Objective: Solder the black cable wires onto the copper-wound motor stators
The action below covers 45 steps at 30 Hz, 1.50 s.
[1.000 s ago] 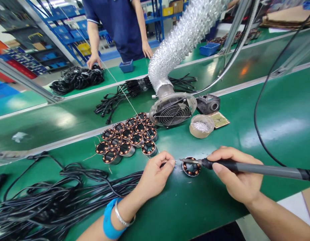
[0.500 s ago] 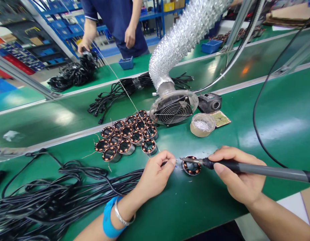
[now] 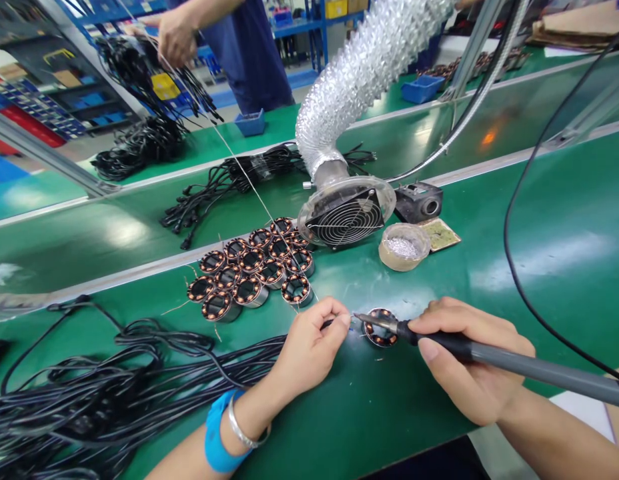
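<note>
My right hand (image 3: 472, 357) is closed around the handle of a soldering iron (image 3: 499, 357). The iron's tip reaches left over a copper-wound motor stator (image 3: 381, 337) on the green bench and ends close to my left fingertips. My left hand (image 3: 317, 343) pinches the end of a black cable (image 3: 327, 324), with thin wire ends poking out toward the tip. Whether the tip touches those wires I cannot tell. Left of my left hand, several more stators (image 3: 249, 291) stand in a tight group.
A fume extractor (image 3: 347, 213) on a silver hose stands behind the stators. Beside it are a tub of silvery bits (image 3: 403, 247), a flat yellowish pad (image 3: 442, 235) and a black iron holder (image 3: 420, 202). Long black cables (image 3: 79, 387) cover the left. Across the bench a co-worker's hand (image 3: 177, 40) holds cables.
My right hand has tilted the soldering iron, its rear end dropping and its tip shifting slightly left. My left hand stays put. The co-worker has lifted a bunch of black cables.
</note>
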Motion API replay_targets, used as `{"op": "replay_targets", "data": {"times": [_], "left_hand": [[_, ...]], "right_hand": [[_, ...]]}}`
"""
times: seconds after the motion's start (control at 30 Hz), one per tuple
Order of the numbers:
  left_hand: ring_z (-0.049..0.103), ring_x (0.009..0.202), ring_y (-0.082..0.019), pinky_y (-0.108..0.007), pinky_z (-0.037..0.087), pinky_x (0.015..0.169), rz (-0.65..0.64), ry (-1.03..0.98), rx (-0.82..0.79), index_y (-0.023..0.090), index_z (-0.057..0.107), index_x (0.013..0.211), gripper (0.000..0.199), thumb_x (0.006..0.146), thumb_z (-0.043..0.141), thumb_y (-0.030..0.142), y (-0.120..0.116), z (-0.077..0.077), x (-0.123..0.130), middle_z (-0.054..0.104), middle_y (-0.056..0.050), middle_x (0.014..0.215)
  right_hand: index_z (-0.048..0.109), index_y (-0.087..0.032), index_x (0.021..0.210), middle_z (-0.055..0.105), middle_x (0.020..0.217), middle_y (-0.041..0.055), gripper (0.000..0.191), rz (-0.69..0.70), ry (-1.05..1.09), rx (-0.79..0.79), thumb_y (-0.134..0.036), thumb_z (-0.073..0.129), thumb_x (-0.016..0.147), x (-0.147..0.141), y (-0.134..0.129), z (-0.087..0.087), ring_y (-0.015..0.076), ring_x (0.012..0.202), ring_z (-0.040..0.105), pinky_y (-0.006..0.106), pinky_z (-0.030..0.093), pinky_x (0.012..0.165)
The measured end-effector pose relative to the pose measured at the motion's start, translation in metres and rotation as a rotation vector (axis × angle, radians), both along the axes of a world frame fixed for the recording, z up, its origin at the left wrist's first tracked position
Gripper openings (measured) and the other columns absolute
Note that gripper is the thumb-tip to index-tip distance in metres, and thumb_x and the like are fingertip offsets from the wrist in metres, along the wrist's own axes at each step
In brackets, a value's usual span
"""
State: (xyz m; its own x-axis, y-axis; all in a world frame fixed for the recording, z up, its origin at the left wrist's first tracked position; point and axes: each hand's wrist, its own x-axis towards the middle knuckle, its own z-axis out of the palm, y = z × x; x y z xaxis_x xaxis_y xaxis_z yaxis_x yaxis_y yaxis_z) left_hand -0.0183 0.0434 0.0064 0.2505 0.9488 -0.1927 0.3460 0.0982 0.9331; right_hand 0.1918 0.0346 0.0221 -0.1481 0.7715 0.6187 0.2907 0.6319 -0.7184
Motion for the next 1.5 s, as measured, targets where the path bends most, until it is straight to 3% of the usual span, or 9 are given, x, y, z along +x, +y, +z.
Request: {"op": "replay_targets", "data": {"times": [0.4,0.67,1.5], "left_hand": [[0.032,0.053,-0.010,-0.023,0.026,0.052,-0.005,0.032,0.005,0.018,0.052,0.077,0.023,0.091,0.047,0.035,-0.0010,0.0014,0.0019,0.037,0.006,0.059],[0.032,0.054,-0.010,-0.022,0.026,0.052,-0.006,0.009,0.007,0.018,0.052,0.077,0.023,0.092,0.047,0.034,-0.0009,-0.0015,0.0017,0.038,0.006,0.059],[0.034,0.055,-0.010,-0.022,0.028,0.053,0.004,0.000,0.016,0.017,0.052,0.076,0.022,0.092,0.047,0.032,-0.0008,-0.0004,0.0017,0.040,0.006,0.061]], "right_hand": [[0.064,-0.017,0.089,0.055,0.059,0.0001,0.021,0.023,-0.045,0.123,-0.007,0.056,0.072,-0.0070,-0.0024,0.0064,0.0125,0.046,0.049,0.027,0.041,0.043],[0.063,-0.018,0.091,0.056,0.059,-0.0006,0.026,0.084,-0.203,0.287,-0.005,0.055,0.070,-0.0040,-0.0055,0.0072,0.0127,0.044,0.048,0.028,0.042,0.043],[0.064,-0.016,0.091,0.054,0.057,-0.0001,0.027,0.074,-0.088,0.238,-0.004,0.055,0.069,-0.0054,-0.0037,0.0045,0.0125,0.044,0.048,0.029,0.042,0.043]]}}
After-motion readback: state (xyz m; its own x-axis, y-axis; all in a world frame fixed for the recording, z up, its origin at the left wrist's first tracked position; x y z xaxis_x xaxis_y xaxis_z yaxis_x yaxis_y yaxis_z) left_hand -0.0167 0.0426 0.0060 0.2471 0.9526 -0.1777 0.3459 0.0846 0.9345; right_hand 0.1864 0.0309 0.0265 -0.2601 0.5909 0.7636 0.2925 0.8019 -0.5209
